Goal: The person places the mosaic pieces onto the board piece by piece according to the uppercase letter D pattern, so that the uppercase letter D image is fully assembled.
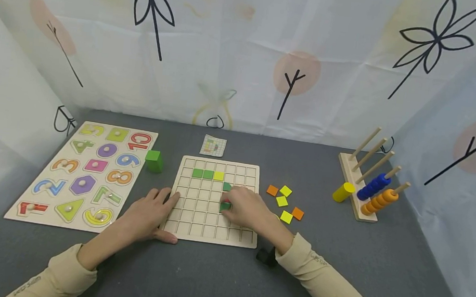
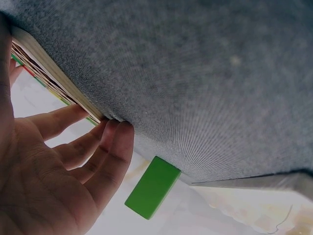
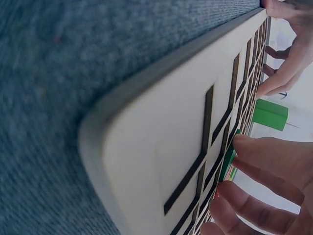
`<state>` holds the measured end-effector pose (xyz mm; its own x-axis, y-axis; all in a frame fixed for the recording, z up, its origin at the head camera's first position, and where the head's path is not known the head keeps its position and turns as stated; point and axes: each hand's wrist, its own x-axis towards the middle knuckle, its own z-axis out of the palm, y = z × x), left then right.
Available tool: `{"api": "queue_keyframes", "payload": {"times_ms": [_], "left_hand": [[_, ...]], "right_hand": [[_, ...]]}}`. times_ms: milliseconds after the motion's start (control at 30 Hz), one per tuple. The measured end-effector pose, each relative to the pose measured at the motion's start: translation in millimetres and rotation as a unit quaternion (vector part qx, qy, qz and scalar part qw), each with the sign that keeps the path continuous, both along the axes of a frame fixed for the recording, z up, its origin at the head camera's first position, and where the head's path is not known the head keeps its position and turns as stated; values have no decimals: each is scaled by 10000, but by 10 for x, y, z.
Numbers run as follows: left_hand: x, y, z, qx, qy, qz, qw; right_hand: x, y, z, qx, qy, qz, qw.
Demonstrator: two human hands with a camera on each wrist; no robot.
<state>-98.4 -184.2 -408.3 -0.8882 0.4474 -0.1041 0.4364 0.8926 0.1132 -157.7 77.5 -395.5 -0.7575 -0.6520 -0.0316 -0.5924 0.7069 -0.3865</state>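
Observation:
A wooden grid board (image 1: 235,237) lies on the grey table. Two light green tiles and a yellow tile (image 1: 218,176) sit side by side in its upper cells; further right is a dark green tile (image 1: 227,186). My right hand (image 1: 245,209) is over the board's right half, thumb and fingertips pinching another dark green tile (image 3: 229,159) at the grid. A bit of red tile (image 1: 225,199) shows beside those fingers. My left hand (image 1: 149,213) rests at the board's lower left corner, its fingertips (image 2: 122,137) touching the left edge and the thumb along the near edge.
Loose yellow and orange tiles (image 1: 272,190) lie right of the board. A small pattern card (image 1: 213,146) lies behind it. A green block (image 1: 154,161) and a number-and-shape puzzle (image 1: 55,168) are left. A peg stand (image 1: 356,199) with rings and a yellow cylinder (image 1: 343,192) stand right.

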Motion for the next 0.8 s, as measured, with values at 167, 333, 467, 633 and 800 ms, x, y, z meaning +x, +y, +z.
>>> {"api": "queue_keyframes", "payload": {"times_ms": [167, 333, 467, 633, 800], "left_hand": [[-3, -4, -14, -6, 6, -5, 10000], [-5, -10, -21, -4, -4, 2, 10000], [-9, -11, -20, -26, 1, 1, 10000], [-6, -9, -17, -42, 35, -4, 10000], [-8, -9, -22, -33, -4, -7, 10000]], "right_hand": [[13, -3, -12, -161, -66, -16, 9998], [10, -6, -12, -108, -62, -76, 9999], [2, 2, -12, -44, -36, -102, 9999], [0, 62, 25, 38, -137, -246, 9996], [-9, 192, 97, 139, -168, -414, 9989]]}}
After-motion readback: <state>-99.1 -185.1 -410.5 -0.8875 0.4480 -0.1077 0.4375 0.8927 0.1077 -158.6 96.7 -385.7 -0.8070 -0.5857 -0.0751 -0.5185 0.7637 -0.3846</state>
